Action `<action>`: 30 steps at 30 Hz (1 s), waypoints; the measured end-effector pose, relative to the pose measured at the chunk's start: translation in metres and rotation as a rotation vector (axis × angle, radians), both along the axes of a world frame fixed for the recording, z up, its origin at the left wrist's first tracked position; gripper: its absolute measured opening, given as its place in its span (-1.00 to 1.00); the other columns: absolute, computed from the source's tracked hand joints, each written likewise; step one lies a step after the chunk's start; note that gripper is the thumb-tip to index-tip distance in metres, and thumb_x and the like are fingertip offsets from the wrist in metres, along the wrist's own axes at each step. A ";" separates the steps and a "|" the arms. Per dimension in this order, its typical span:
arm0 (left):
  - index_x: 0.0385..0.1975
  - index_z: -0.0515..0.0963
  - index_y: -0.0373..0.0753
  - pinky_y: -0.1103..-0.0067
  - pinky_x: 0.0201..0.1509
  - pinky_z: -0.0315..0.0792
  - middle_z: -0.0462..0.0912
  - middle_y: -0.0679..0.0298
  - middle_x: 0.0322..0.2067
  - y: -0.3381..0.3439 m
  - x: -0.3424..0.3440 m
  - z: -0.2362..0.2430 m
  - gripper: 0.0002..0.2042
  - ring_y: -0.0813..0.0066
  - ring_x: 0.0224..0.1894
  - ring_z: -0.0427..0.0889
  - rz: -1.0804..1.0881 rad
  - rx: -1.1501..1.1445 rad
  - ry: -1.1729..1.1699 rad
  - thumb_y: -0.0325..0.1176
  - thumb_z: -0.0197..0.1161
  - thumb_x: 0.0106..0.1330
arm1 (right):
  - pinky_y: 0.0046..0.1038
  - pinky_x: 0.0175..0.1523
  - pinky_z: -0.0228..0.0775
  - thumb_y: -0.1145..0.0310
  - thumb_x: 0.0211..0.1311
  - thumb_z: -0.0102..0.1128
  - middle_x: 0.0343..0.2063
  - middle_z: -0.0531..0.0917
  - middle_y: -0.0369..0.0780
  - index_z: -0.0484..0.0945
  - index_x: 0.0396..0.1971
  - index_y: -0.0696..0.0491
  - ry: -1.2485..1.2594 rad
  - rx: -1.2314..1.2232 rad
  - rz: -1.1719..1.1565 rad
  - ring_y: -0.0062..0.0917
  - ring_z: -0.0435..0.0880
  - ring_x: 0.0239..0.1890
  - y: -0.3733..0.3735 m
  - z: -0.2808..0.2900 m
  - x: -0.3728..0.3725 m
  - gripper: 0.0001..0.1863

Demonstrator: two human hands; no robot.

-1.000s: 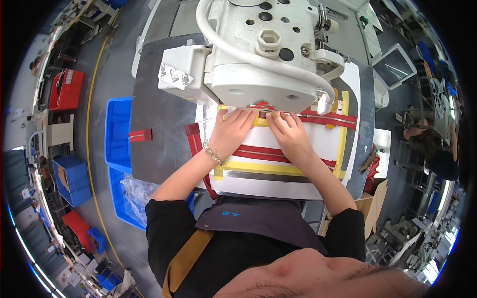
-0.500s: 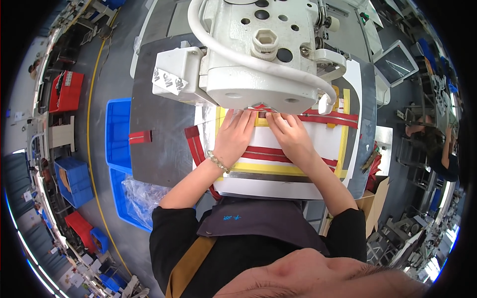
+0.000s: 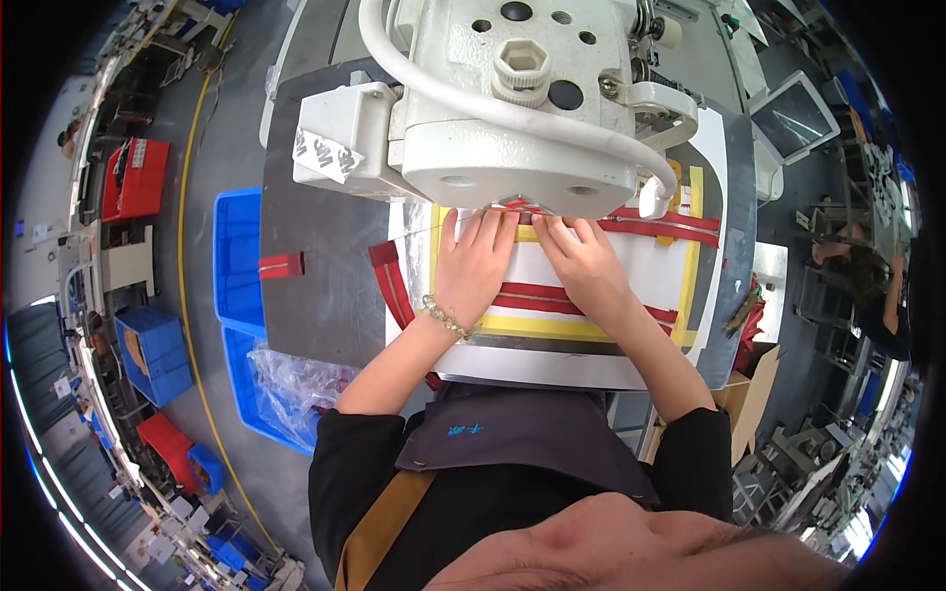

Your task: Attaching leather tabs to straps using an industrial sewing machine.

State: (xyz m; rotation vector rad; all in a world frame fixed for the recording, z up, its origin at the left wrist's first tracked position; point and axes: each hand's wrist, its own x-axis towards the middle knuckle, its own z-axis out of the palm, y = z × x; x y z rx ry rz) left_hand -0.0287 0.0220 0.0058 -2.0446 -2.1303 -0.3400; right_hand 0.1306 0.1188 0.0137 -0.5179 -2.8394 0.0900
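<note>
Both my hands lie side by side on the work surface, at the front of a white sewing machine (image 3: 517, 163). My left hand (image 3: 473, 261), with a beaded bracelet at the wrist, has its fingers stretched forward and pressed flat. Flat on the surface too, my right hand (image 3: 591, 271) points its fingers at the same spot. The fingertips touch a red zipper strip (image 3: 660, 227) that runs out to the right from under the machine head. A second red zipper strip (image 3: 537, 298) crosses below the hands. The head hides the needle area.
Yellow tape (image 3: 532, 328) borders the white work area. A red zipper length (image 3: 392, 286) hangs over the left side, and a short red piece (image 3: 282, 265) lies at the table's left edge. Blue bins (image 3: 238, 261) stand left, one holding clear plastic. A cardboard box (image 3: 754, 399) stands right.
The whole view has shifted slightly, with the machine and table a little displaced. My hands stay at the machine front, the fingers still stretched forward.
</note>
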 end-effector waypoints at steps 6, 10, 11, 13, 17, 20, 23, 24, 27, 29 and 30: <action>-0.02 0.47 -0.19 0.23 0.22 0.21 0.48 0.37 -0.17 0.003 0.001 0.004 -0.66 0.53 -0.04 0.47 -0.009 0.002 0.047 -0.37 0.07 0.17 | -0.26 0.14 0.34 0.47 0.01 0.07 -0.13 0.48 -0.15 0.49 -0.04 0.22 0.009 -0.021 -0.003 -0.37 0.47 -0.08 0.000 -0.001 0.001 -0.57; -0.04 0.51 -0.10 0.19 0.17 0.17 0.50 0.44 -0.18 0.003 0.000 -0.001 -0.65 0.56 -0.08 0.47 -0.007 0.020 0.068 -0.38 0.10 0.13 | -0.26 0.15 0.33 0.46 0.01 0.07 -0.11 0.48 -0.14 0.50 -0.05 0.21 0.007 -0.018 0.000 -0.37 0.47 -0.07 0.000 -0.003 0.001 -0.58; -0.02 0.52 -0.06 0.17 0.12 0.16 0.52 0.47 -0.15 0.002 -0.001 -0.003 -0.63 0.57 -0.09 0.48 -0.007 -0.005 0.063 -0.39 0.10 0.10 | -0.26 0.15 0.33 0.46 0.01 0.07 -0.11 0.48 -0.14 0.50 -0.05 0.20 0.018 -0.009 0.001 -0.37 0.47 -0.07 0.000 -0.003 0.002 -0.58; -0.03 0.52 -0.05 0.16 0.09 0.17 0.52 0.48 -0.16 0.003 -0.003 -0.003 -0.63 0.57 -0.10 0.48 -0.017 0.002 0.069 -0.39 0.11 0.10 | -0.26 0.15 0.33 0.45 0.01 0.07 -0.10 0.48 -0.14 0.50 -0.05 0.20 0.005 -0.014 0.002 -0.37 0.47 -0.07 0.000 0.000 0.002 -0.58; -0.06 0.53 -0.03 0.14 0.05 0.19 0.51 0.50 -0.18 0.003 -0.004 -0.004 -0.64 0.57 -0.12 0.47 -0.045 0.002 0.063 -0.38 0.11 0.09 | -0.26 0.16 0.32 0.46 0.00 0.08 -0.10 0.47 -0.14 0.51 -0.05 0.19 0.009 0.017 0.006 -0.38 0.47 -0.08 0.000 -0.001 0.001 -0.58; -0.07 0.54 -0.03 0.14 0.01 0.22 0.51 0.50 -0.19 0.005 -0.009 -0.005 -0.65 0.57 -0.12 0.47 -0.079 0.018 0.116 -0.38 0.12 0.08 | -0.26 0.16 0.32 0.46 0.00 0.08 -0.10 0.48 -0.15 0.52 -0.06 0.18 -0.003 0.026 0.011 -0.39 0.47 -0.10 0.001 0.000 0.001 -0.59; -0.06 0.54 -0.03 0.14 -0.02 0.24 0.51 0.50 -0.18 0.006 -0.010 -0.005 -0.64 0.56 -0.12 0.47 -0.082 -0.005 0.124 -0.37 0.13 0.08 | -0.26 0.16 0.33 0.46 0.00 0.08 -0.12 0.48 -0.16 0.52 -0.08 0.17 -0.008 0.029 0.011 -0.41 0.48 -0.12 0.001 0.001 0.000 -0.60; -0.06 0.54 -0.03 0.14 -0.02 0.24 0.51 0.50 -0.18 0.006 -0.010 -0.004 -0.64 0.56 -0.12 0.47 -0.085 -0.005 0.123 -0.37 0.13 0.08 | -0.26 0.16 0.33 0.46 0.00 0.08 -0.12 0.48 -0.16 0.52 -0.08 0.17 -0.009 0.028 0.009 -0.41 0.48 -0.12 0.002 0.001 0.000 -0.60; -0.05 0.53 -0.04 0.14 -0.02 0.26 0.51 0.49 -0.17 0.008 -0.009 -0.003 -0.63 0.56 -0.12 0.47 -0.076 -0.022 0.120 -0.36 0.13 0.08 | -0.27 0.15 0.35 0.46 0.00 0.08 -0.13 0.48 -0.17 0.52 -0.10 0.17 -0.015 0.030 0.006 -0.42 0.48 -0.14 0.003 0.001 -0.001 -0.62; -0.04 0.52 -0.04 0.15 0.01 0.26 0.50 0.47 -0.14 0.008 -0.009 -0.004 -0.62 0.55 -0.11 0.47 -0.064 -0.043 0.128 -0.36 0.13 0.08 | -0.29 0.13 0.36 0.47 0.00 0.08 -0.14 0.48 -0.17 0.53 -0.11 0.17 0.018 0.041 0.004 -0.42 0.48 -0.14 0.005 0.001 -0.003 -0.63; -0.04 0.52 -0.04 0.15 0.01 0.26 0.50 0.47 -0.14 0.008 -0.009 -0.004 -0.62 0.55 -0.11 0.47 -0.065 -0.041 0.129 -0.36 0.13 0.08 | -0.29 0.13 0.36 0.47 0.00 0.08 -0.14 0.48 -0.17 0.53 -0.11 0.17 0.019 0.043 0.004 -0.42 0.48 -0.14 0.006 0.000 -0.003 -0.63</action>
